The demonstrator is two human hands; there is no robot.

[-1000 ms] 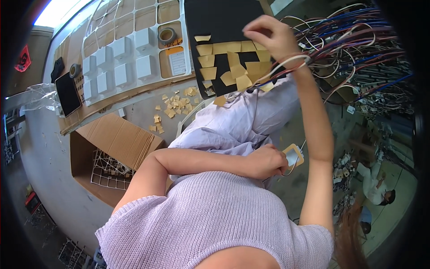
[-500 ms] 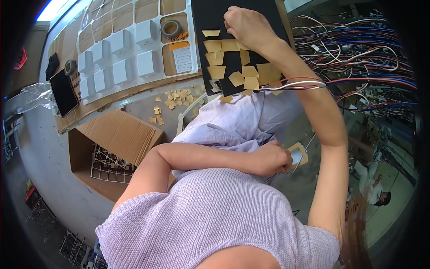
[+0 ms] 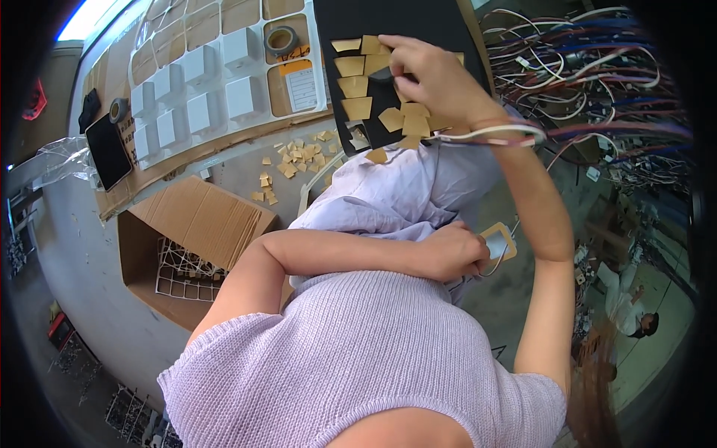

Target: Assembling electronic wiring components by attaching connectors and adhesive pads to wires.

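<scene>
A black board (image 3: 377,19) at the top carries rows of small tan, roughly trapezoid pieces (image 3: 357,109). My right hand (image 3: 437,82) is over it with the index finger stretched to a tan piece (image 3: 373,45) in the upper row. Its thumb is apart from that finger, and the other fingers are curled. Close to my waist, my left hand (image 3: 457,252) is closed at the edge of a small tan-rimmed panel (image 3: 499,245) with a pale centre. A thin wire runs by this panel. The exact grip is hidden under the fingers.
Bundled wires (image 3: 582,82) spread along the right, some crossing by my right wrist. White boxy parts (image 3: 200,112) stand in a lattice frame at left, with a tape roll (image 3: 281,40) and a phone (image 3: 109,151). Loose tan scraps (image 3: 299,160) lie beyond an open carton (image 3: 198,224).
My right hand has come down and nearer across the board, its index finger now on an upper tan piece. The left hand stays at the tan-rimmed panel.
</scene>
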